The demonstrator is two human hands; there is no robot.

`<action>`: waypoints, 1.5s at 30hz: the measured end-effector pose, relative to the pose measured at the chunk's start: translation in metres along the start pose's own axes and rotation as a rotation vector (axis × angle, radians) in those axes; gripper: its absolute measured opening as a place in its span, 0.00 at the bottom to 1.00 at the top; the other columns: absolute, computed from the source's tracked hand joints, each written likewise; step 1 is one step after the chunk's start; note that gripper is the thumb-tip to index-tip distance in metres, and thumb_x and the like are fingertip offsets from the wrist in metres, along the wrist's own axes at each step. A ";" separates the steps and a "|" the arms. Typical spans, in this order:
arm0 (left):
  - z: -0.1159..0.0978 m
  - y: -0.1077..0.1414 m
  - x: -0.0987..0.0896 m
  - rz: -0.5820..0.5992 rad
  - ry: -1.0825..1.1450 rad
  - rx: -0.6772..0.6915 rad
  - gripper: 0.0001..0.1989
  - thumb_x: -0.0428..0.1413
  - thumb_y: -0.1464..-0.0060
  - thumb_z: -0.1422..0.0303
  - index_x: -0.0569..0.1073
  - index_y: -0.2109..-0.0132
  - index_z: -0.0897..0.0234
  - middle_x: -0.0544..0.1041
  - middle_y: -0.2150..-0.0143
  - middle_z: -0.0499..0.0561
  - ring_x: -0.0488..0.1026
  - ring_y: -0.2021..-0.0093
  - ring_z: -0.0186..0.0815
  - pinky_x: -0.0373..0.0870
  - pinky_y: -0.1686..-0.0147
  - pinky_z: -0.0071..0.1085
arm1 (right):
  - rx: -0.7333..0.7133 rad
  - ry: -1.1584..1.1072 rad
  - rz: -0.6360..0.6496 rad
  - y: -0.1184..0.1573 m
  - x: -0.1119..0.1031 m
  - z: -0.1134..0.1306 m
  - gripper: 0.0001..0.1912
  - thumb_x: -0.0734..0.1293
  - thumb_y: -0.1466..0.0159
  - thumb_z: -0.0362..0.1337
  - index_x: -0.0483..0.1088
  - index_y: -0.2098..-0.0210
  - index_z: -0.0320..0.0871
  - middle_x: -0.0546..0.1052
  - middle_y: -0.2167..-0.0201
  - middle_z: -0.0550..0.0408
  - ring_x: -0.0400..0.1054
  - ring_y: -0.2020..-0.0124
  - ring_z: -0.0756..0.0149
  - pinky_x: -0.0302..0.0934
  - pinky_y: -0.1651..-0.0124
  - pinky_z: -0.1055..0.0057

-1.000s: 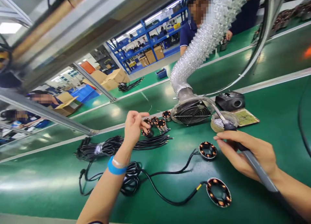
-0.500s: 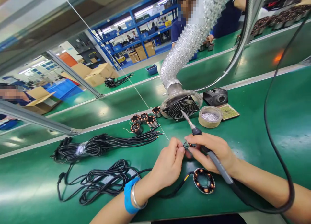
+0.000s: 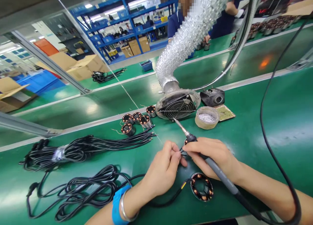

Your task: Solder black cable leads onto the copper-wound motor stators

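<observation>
Lying between right-hand fingers (image 3: pixel 199 147), soldering iron (image 3: pixel 220 173).

The right hand (image 3: pixel 217 156) partly hides the soldering iron (image 3: pixel 223 175)

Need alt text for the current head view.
A right hand holding a soldering iron is close to a left hand pinching dark leads over a green bench. A copper-wound ring lies nearer the wearer, black cables to the left, a grilled hood with silver duct beyond.
</observation>
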State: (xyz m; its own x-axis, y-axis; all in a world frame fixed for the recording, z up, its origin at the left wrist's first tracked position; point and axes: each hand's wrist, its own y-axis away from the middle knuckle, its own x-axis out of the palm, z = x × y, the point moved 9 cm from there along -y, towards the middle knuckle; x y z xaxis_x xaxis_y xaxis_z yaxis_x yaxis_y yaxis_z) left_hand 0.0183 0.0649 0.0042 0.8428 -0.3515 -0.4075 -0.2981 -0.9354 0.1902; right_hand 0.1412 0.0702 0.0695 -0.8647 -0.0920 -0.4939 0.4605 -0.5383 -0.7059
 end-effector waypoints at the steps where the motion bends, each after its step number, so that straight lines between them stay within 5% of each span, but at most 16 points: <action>1: 0.005 -0.002 0.002 0.026 0.071 -0.030 0.09 0.45 0.32 0.60 0.62 0.57 0.60 0.79 0.67 0.48 0.66 0.72 0.33 0.58 0.69 0.29 | 0.024 -0.022 -0.008 0.001 0.000 -0.002 0.12 0.63 0.35 0.23 0.70 0.56 0.43 0.78 0.68 0.56 0.70 0.71 0.72 0.66 0.66 0.76; 7: 0.024 -0.012 0.019 0.155 0.438 -0.180 0.20 0.51 0.40 0.50 0.68 0.66 0.64 0.70 0.80 0.44 0.49 0.81 0.27 0.47 0.77 0.28 | 0.098 -0.103 -0.045 0.010 0.003 -0.009 0.13 0.64 0.36 0.23 0.70 0.56 0.43 0.78 0.67 0.58 0.72 0.69 0.74 0.67 0.63 0.79; 20: 0.026 -0.010 0.023 0.105 0.534 -0.228 0.22 0.53 0.41 0.50 0.64 0.72 0.63 0.60 0.83 0.39 0.47 0.84 0.24 0.43 0.82 0.26 | 0.100 -0.052 -0.028 0.014 0.007 -0.011 0.14 0.65 0.37 0.23 0.70 0.55 0.43 0.77 0.67 0.56 0.71 0.70 0.71 0.67 0.65 0.75; 27: 0.021 -0.012 0.039 0.250 0.764 -0.293 0.15 0.54 0.45 0.55 0.64 0.67 0.62 0.70 0.81 0.42 0.44 0.89 0.21 0.36 0.88 0.24 | 0.113 -0.077 -0.119 0.017 0.004 -0.008 0.14 0.65 0.37 0.21 0.69 0.56 0.44 0.76 0.67 0.57 0.70 0.71 0.71 0.67 0.66 0.76; 31: 0.026 -0.011 0.037 0.178 0.797 -0.304 0.16 0.56 0.45 0.56 0.61 0.70 0.61 0.63 0.84 0.38 0.42 0.87 0.22 0.37 0.87 0.22 | 0.209 -0.103 -0.090 0.015 0.002 -0.017 0.12 0.65 0.37 0.24 0.68 0.58 0.45 0.75 0.69 0.60 0.69 0.73 0.74 0.65 0.69 0.78; 38: 0.030 -0.011 0.032 0.077 0.732 -0.277 0.18 0.57 0.44 0.56 0.60 0.72 0.62 0.56 0.84 0.37 0.43 0.85 0.22 0.41 0.85 0.21 | 0.189 -0.144 0.174 0.013 0.006 -0.028 0.17 0.66 0.41 0.26 0.67 0.54 0.45 0.76 0.66 0.59 0.68 0.73 0.74 0.65 0.67 0.78; 45: 0.033 -0.016 0.027 -0.050 0.693 -0.264 0.18 0.56 0.44 0.56 0.59 0.71 0.61 0.56 0.85 0.36 0.43 0.85 0.22 0.43 0.83 0.22 | 0.380 -0.106 -0.098 0.024 0.008 -0.045 0.14 0.66 0.37 0.27 0.68 0.53 0.46 0.76 0.70 0.62 0.66 0.78 0.76 0.64 0.73 0.79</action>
State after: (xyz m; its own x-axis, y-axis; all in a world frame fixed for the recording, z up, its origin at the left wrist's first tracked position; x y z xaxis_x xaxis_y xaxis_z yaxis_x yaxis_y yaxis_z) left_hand 0.0307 0.0688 -0.0391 0.9680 -0.1225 0.2192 -0.2085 -0.8785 0.4298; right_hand 0.1549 0.0940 0.0256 -0.9259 -0.0999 -0.3644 0.2847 -0.8185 -0.4990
